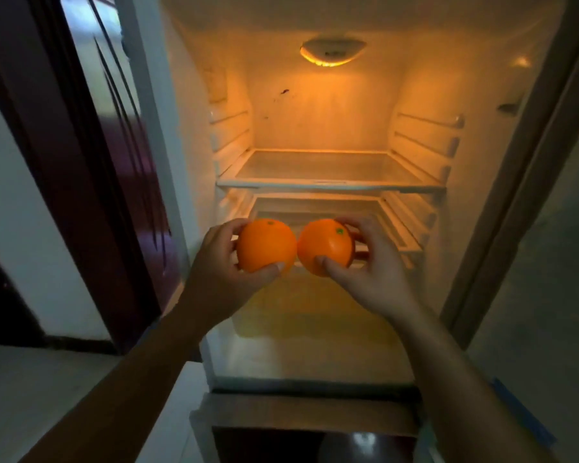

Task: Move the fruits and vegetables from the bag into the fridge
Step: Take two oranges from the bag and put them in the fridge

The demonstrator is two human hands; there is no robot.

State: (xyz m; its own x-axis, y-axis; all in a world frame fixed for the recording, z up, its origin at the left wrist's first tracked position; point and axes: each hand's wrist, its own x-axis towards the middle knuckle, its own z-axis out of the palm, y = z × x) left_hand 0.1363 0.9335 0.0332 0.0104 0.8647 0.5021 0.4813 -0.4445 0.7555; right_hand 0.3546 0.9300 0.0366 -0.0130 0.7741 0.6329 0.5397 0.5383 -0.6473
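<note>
My left hand (219,262) grips an orange (265,244), and my right hand (370,267) grips a second orange (325,246). The two fruits almost touch, side by side, held in front of the open fridge at the height of its lower shelf (408,243). Each orange shows a small green stem mark on top. The fridge's lit interior stands behind them, with a bare glass upper shelf (328,185). The bag is out of view.
A clear crisper drawer (301,349) sits at the bottom of the compartment, below my hands. A lamp (331,53) glows on the back wall. A dark red door (91,162) stands left of the fridge. The fridge door's edge (515,182) frames the right side.
</note>
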